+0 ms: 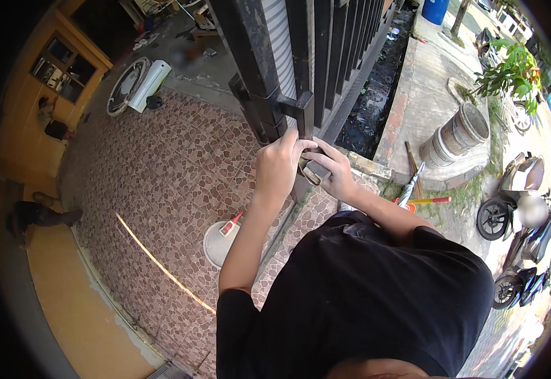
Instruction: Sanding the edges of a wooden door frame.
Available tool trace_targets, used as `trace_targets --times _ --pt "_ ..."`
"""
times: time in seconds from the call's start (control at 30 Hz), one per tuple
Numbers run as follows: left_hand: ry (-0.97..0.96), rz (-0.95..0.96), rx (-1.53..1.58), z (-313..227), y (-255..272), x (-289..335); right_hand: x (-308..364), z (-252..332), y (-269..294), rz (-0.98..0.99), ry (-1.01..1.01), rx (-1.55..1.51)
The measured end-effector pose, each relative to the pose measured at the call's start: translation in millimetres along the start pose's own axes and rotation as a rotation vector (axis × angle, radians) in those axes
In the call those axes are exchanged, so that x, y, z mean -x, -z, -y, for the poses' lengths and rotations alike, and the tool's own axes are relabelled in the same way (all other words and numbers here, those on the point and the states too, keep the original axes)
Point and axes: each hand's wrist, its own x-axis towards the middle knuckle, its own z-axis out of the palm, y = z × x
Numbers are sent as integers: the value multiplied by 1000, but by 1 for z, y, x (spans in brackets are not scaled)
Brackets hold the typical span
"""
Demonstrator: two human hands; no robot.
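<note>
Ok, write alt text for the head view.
A person's left hand and right hand are close together at a black gate, a small block by the right one. On the patterned floor, a red-tipped bottle lies on something round; buckets and motorbikes show at right.

1. The left forearm rises steeply, its hand, the left hand, showing its back.
2. The right forearm slants up and leftward; the right hand has bent fingers.
3. Both hands sit close together.

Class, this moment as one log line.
left hand: at black metal gate; right hand: at greyish rectangular block; nearby: red-white bottle on pale round lid
</note>
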Motion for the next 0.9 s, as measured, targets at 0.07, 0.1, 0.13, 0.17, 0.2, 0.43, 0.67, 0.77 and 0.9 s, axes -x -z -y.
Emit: trace_targets --times 0.07,0.1,0.13,0.17,0.2,0.43,0.67,0.77,0.9 --pt "-9 34 -54 1 -8 -13 -7 -11 4 -26 -21 -13" --pt "-2 46 -74 3 -14 -18 -9 -15 4 -29 -41 -23" --pt "-4 41 -83 5 -18 -22 -16 -11 6 -51 -43 -46" --pt "-4 36 -93 6 -22 -25 -21 -5 11 -55 -51 -12" --pt "-2 45 -97 2 -26 -28 -20 -9 13 -65 -66 12" --pt "-16 -53 26 0 -59 -58 -27 -29 10 -232 -169 136" --pt "3 -43 -36 1 -71 -75 -35 -39 3 -273 -321 66" --pt "22 -16 -41 5 -75 -78 -35 -37 1 -286 -315 108" --pt "-23 -15 -21 8 -76 -75 -33 -41 0 -315 -195 194"
